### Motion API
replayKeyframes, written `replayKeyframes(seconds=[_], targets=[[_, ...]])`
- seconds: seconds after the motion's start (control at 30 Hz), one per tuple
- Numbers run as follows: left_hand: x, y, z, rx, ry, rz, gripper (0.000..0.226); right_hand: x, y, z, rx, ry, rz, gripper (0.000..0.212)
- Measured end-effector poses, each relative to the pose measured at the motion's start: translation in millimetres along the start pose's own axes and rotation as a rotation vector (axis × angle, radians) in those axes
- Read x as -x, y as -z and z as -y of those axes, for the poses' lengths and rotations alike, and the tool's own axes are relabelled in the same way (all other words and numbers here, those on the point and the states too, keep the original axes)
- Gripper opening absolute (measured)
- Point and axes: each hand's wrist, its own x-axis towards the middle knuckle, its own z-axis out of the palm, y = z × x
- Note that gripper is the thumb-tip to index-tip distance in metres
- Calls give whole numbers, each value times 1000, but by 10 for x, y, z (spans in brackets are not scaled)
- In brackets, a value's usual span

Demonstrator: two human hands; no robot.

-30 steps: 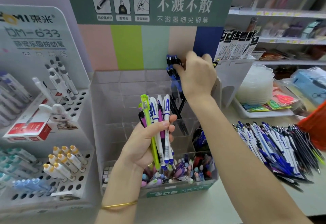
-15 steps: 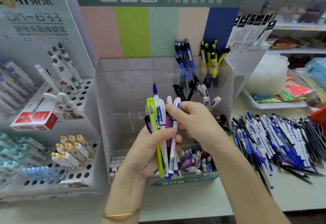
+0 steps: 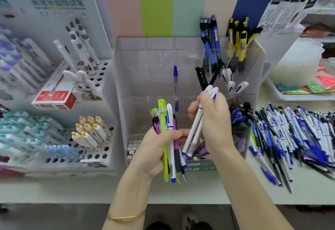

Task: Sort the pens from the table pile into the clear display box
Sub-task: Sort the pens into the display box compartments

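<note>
two hands work in front of us over the near edge of the pale table (image 3: 199,191), with a thin gold bangle (image 3: 126,216) on our left wrist. our left hand (image 3: 155,150) is curled round a mixed bundle of pens (image 3: 167,121), held upright, lime green, magenta and white-and-blue, with the thumb pressed across the front. our right hand (image 3: 213,119) pinches two or three white pens with blue tips (image 3: 194,126), slanted tips down toward the bundle, just in front of the clear display box (image 3: 145,70). to our right the pile of pens (image 3: 293,135) lies spread on the table, mostly blue, white and black. inside the box we see one blue pen (image 3: 175,79) standing alone in a middle compartment, white-capped pens (image 3: 230,77) further right, and blue-and-black pens (image 3: 210,36) beside yellow-and-black pens (image 3: 239,39) upright in the back right compartments. to our left a white holed rack (image 3: 108,144) holds orange-capped pens (image 3: 88,132). behind the box rises a striped backboard (image 3: 157,3).
</note>
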Motion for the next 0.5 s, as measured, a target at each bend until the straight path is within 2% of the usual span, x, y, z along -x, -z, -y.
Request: replayKeyframes(seconds=[0.07, 0.13, 0.23, 0.3, 0.37, 0.5], targets=[[6, 31, 39, -83, -19, -36, 5, 6, -4, 47, -22, -25, 68, 19], [8, 43, 76, -98, -36, -22, 7, 15, -10, 40, 48, -88, 186, 19], [10, 61, 105, -32, -82, 19, 9, 77, 6, 58, 143, -128, 367, 14], [21, 79, 104, 10, -98, 67, 7, 128, 25, 89, 117, -151, 428, 16], [25, 91, 95, 3, -106, 126, 8, 163, 35, 103, 96, -123, 420, 16], [12, 108, 76, 49, -40, 214, 10, 145, 53, 50, 80, -3, 267, 10]])
